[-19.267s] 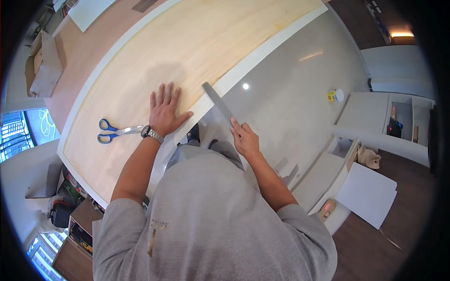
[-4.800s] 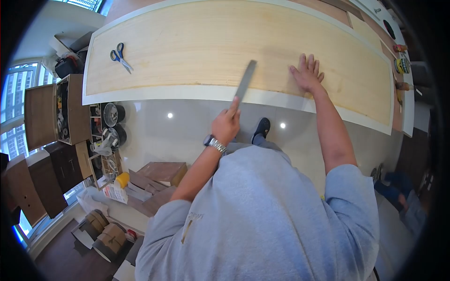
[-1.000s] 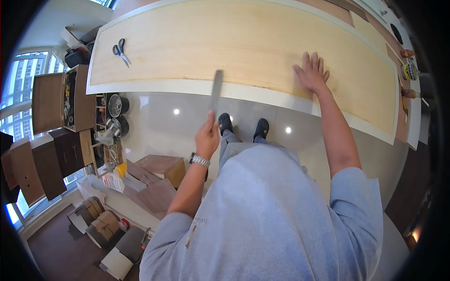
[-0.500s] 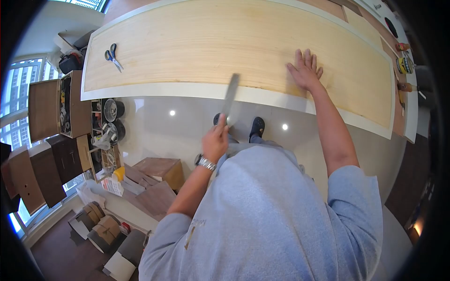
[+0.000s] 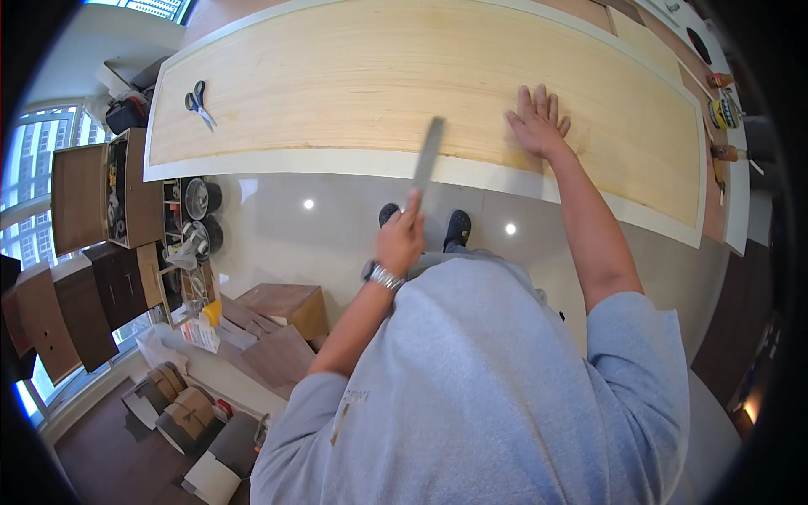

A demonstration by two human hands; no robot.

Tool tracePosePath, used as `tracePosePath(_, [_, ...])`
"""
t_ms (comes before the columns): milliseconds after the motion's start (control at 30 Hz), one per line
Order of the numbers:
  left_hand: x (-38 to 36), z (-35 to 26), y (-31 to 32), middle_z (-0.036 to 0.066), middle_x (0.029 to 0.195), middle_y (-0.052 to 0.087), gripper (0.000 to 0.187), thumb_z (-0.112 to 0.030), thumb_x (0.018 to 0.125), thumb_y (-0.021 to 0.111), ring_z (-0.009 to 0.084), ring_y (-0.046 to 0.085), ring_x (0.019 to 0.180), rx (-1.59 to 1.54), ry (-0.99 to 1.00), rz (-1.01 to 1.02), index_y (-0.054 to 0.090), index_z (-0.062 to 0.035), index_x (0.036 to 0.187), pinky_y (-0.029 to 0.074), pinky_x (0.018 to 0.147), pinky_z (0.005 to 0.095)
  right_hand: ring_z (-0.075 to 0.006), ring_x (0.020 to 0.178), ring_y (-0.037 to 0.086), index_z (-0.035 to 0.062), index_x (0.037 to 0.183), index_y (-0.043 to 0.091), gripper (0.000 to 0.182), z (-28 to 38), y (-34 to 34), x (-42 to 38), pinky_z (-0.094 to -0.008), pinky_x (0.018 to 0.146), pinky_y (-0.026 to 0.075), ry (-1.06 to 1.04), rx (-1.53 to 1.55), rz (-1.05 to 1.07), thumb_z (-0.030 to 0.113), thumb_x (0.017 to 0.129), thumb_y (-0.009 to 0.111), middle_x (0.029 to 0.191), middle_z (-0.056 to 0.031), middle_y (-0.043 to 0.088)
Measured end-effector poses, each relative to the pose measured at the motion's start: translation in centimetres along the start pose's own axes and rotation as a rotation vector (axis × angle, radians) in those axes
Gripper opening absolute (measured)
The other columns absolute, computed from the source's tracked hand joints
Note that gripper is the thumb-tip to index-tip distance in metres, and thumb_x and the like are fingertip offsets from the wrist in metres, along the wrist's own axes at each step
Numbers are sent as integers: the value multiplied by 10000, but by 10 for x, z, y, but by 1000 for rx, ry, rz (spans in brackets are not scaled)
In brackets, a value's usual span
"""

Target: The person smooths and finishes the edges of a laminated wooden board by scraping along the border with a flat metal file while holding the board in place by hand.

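Observation:
My left hand (image 5: 399, 244), with a watch on its wrist, is closed round the near end of a long flat metal file (image 5: 428, 153). The file points away from me, its blade crossing the white near edge of a large wood-faced panel (image 5: 337, 93). It is slightly smeared by motion. On the panel's bare wood face, right of the file, my right hand (image 5: 539, 123) lies flat with fingers spread. A pair of scissors (image 5: 199, 105) with dark blue handles rests at the panel's left end.
Bottles and a yellow-labelled tin (image 5: 724, 114) stand beyond the panel's right end. On the left are an open wooden cabinet (image 5: 135, 187) and black buckets (image 5: 200, 199). Cardboard boxes (image 5: 282, 303) and wrapped rolls (image 5: 187, 412) lie at lower left. My shoes (image 5: 457, 227) stand below the near edge.
My left hand and the file have shifted right and a little away from me, the file reaching further over the panel. My right hand stays flat, slightly further left in view.

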State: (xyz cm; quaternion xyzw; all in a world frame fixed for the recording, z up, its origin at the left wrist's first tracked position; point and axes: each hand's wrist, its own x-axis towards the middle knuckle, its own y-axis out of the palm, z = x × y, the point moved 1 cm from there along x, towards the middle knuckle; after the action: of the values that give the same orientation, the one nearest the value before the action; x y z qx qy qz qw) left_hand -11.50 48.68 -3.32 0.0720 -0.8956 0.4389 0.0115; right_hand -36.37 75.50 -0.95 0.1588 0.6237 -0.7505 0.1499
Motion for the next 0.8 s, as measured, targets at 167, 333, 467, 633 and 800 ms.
tracePosePath(167, [29, -25, 11, 142, 716, 612, 501, -241, 991, 632, 355, 611, 610, 10, 51, -7, 537, -225, 1483, 498, 549, 465, -311, 1584, -118, 311, 1656, 60, 782, -6, -2, 6, -653, 1204, -63, -17, 36, 15, 620, 1016, 388, 1728, -50, -116])
tracePosePath(333, [-43, 17, -18, 149, 733, 626, 512, -235, 980, 643, 361, 615, 616, 15, -48, -39, 538, -224, 1481, 504, 556, 464, -303, 1586, -113, 302, 1656, 78, 767, -2, -1, -3, -654, 1205, -57, -2, 5, 3, 605, 1024, 389, 1729, -48, -107])
tracePosePath(467, [4, -8, 7, 152, 758, 633, 511, -244, 984, 634, 370, 621, 626, 5, 17, -12, 527, -253, 1483, 507, 549, 474, -315, 1587, -92, 299, 1655, 75, 786, -3, 1, 3, -667, 1196, -29, -5, 1, -7, 628, 1011, 385, 1731, -56, -97])
tracePosePath(633, [37, -50, 10, 154, 751, 643, 495, -229, 994, 629, 366, 622, 641, 73, 27, 138, 537, -237, 1480, 513, 585, 468, -302, 1585, -121, 298, 1657, 59, 766, -5, -2, 1, -655, 1206, -48, -10, 15, 29, 595, 1029, 381, 1729, -48, -111])
tracePosePath(800, [-37, 8, -16, 148, 734, 606, 528, -282, 999, 606, 353, 628, 621, 49, -54, 77, 488, -274, 1513, 506, 533, 472, -308, 1586, -112, 310, 1655, 65, 746, -4, 0, -2, -653, 1208, -41, -4, 6, 12, 592, 1033, 365, 1730, -47, -101])
